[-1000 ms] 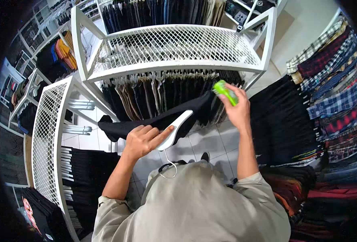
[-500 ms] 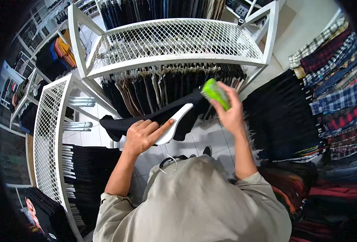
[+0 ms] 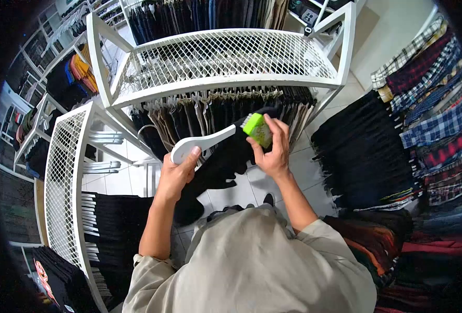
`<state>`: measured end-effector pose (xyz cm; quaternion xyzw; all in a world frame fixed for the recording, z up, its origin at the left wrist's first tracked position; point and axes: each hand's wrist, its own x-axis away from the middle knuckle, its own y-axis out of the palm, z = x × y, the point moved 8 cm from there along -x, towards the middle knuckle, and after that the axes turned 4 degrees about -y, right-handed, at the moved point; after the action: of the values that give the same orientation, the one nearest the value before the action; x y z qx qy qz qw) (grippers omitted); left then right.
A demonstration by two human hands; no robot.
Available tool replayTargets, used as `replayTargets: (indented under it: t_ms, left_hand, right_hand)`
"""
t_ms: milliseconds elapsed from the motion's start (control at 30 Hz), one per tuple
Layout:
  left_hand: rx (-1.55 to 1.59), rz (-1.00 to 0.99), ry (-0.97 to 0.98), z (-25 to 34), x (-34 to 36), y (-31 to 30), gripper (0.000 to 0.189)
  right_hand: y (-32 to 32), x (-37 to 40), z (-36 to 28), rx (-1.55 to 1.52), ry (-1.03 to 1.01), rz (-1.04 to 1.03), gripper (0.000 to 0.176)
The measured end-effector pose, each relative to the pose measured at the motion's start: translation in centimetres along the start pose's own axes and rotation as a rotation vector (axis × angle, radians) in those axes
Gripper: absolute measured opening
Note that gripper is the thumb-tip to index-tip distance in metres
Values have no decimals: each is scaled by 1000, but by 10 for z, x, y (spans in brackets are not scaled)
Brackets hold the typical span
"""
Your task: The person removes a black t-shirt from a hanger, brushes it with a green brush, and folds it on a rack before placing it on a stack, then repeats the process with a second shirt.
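My left hand (image 3: 175, 176) is closed around one end of a white hanger (image 3: 206, 142), thumb on top. The hanger's other arm points up and to the right, and its thin hook curves out on the far side. From it hangs a black garment (image 3: 218, 166), drooping beneath the hanger toward the floor and partly hidden by my left hand. In my right hand (image 3: 275, 150) is a bright green brush (image 3: 258, 129), pinched between thumb and fingers. Its pale bristles face left, close to the hanger's tip and the cloth.
In front stands a white mesh-topped rack (image 3: 226, 83) with rows of hanging trousers beneath. Another white mesh rack (image 3: 64, 182) at left carries black clothes and bare hangers. Black garments (image 3: 361, 151) and plaid shirts (image 3: 434, 125) hang at right. Pale floor tiles (image 3: 252, 185) lie below.
The hanger has turned over, its hook swinging from my side to the far side, and the garment now droops below it. My right hand with the brush has come left and slightly nearer.
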<state>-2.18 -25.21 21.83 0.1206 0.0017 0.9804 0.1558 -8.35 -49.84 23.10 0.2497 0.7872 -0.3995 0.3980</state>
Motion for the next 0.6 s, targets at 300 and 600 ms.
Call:
replayTargets:
  t_ms: [300, 600]
  left_hand:
    - [152, 23, -117, -8, 5, -10, 33]
    - [138, 3, -86, -8, 9, -10, 32]
  right_hand:
    - [-22, 1, 39, -20, 269, 191, 65]
    - [-10, 28, 89, 67, 381, 179, 64]
